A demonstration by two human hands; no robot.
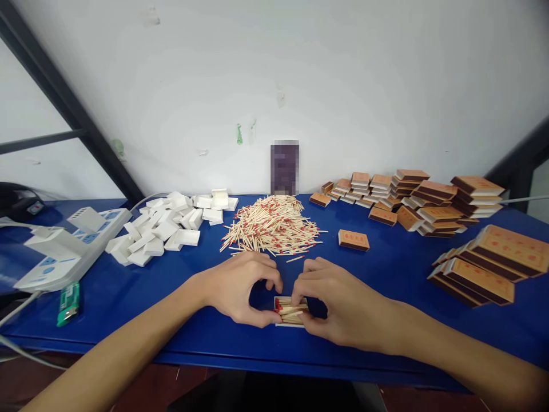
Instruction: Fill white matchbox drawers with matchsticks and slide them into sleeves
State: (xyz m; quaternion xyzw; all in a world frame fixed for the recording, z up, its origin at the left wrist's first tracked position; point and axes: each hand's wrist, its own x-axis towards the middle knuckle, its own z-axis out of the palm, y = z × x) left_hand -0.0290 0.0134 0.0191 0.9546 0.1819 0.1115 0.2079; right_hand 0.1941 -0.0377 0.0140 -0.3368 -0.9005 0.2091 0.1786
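Observation:
A small white inner matchbox tray (290, 312) full of red-tipped matches lies on the blue table (386, 274) near its front edge. My left hand (240, 289) curls round the tray's left end, thumb and fingers pinched on it. At the right end, my right hand (338, 303) is closed with its fingertips pressing on the matches. Just behind both hands spreads a loose pile of matches (271, 224).
A heap of white empty trays (163, 229) lies at the left, with a white power strip (72, 246) and a green lighter (68, 303) beyond. Orange matchbox sleeves are stacked at the back right (429, 200) and right edge (484, 269); one single box (354, 240) lies apart.

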